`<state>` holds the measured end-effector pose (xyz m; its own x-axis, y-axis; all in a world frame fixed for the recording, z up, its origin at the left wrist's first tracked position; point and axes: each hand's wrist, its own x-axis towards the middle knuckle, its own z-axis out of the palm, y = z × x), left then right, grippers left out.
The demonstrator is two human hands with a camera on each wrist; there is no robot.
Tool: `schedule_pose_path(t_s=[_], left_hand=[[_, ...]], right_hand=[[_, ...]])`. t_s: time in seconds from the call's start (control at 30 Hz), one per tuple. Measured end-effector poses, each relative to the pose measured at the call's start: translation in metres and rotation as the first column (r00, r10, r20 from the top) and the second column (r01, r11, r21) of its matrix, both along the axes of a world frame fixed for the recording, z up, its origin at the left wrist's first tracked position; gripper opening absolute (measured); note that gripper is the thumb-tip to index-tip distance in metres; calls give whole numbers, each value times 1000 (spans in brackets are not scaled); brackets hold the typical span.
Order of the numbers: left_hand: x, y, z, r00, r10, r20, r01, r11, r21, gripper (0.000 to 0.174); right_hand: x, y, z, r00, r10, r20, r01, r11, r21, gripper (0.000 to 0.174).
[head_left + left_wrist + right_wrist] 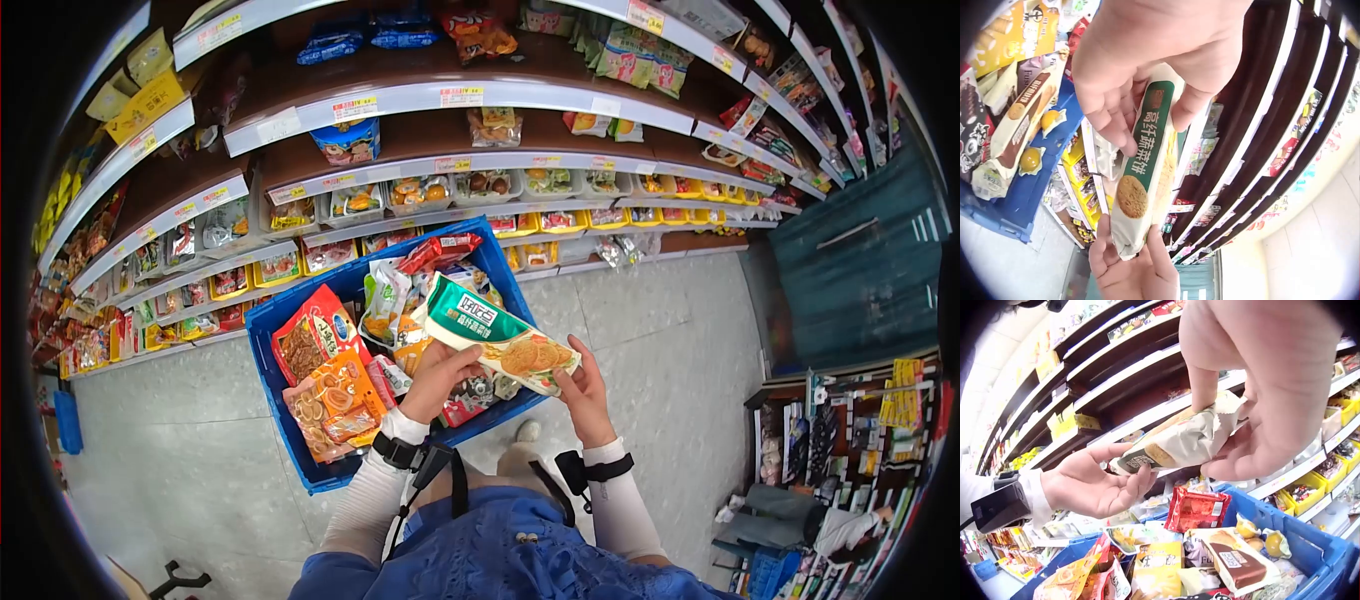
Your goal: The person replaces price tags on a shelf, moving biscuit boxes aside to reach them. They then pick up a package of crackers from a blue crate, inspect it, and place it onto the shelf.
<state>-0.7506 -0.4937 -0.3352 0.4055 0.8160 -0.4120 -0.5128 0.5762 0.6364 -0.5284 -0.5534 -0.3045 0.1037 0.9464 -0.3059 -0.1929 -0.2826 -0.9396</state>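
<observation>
A long white and green pack of biscuits [490, 335] is held up in front of the body, over the right side of a blue crate [290, 455]. My left hand [440, 380] pinches one end between thumb and fingers. At the other end, the fingers and thumb of my right hand [588, 395] grip the crimped wrapper, as the right wrist view shows. Printed biscuits and white lettering face up on the pack [1147, 137]. Below it, the crate holds an orange snack bag [335, 405], a red bag [310, 335] and a brown and white biscuit pack [1232, 559].
Curved rows of shelves [400, 100] with snack bags and yellow bins [1310, 494] stand behind the crate. Grey tiled floor [660, 340] lies to the right. Farther right are a dark green curtain [850, 260], another rack [880, 420] and a person [790, 520].
</observation>
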Motion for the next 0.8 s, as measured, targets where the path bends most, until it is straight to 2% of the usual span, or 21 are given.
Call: schedule_pose_path(t_s=[0.1, 0.17, 0.27, 0.4, 0.47, 0.53, 0.6, 0.67, 0.7, 0.73, 0.8], left_hand=[[12, 2, 16, 957, 283, -58, -273, 952, 138, 29], [20, 4, 30, 944, 325, -62, -304, 926, 224, 33], [52, -2, 41, 938, 323, -127, -271, 910, 313, 37], [124, -14, 66, 956, 275, -97, -236, 926, 295, 35], [160, -13, 70, 979, 205, -3, -197, 946, 256, 29], [197, -14, 79, 980, 197, -1, -188, 939, 289, 24], [222, -16, 82, 978, 210, -1, -198, 924, 327, 20], [243, -16, 78, 984, 176, -32, -154, 925, 348, 15], [258, -18, 86, 967, 221, -126, -155, 905, 396, 17], [268, -18, 86, 970, 207, -128, -140, 904, 403, 17], [284, -17, 84, 933, 257, -252, -102, 860, 500, 21]], right_hand=[[27, 6, 13, 998, 28, 51, -32, 995, 91, 57], [52, 8, 19, 998, 15, 59, -24, 987, 158, 56], [99, 3, 25, 999, 5, 35, -13, 974, 225, 53], [165, -15, 48, 999, -2, 53, -11, 972, 236, 48], [201, -25, 50, 996, -83, -44, 91, 966, 244, 50], [233, -35, 56, 994, -110, -22, 112, 959, 261, 49], [259, -40, 57, 982, -170, -79, 186, 943, 277, 48], [279, -44, 63, 982, -179, -61, 189, 939, 289, 47], [290, -47, 66, 979, -200, -43, 204, 934, 294, 46], [298, -49, 66, 976, -214, -48, 219, 929, 299, 46], [310, -53, 65, 968, -245, -54, 249, 913, 323, 43]])
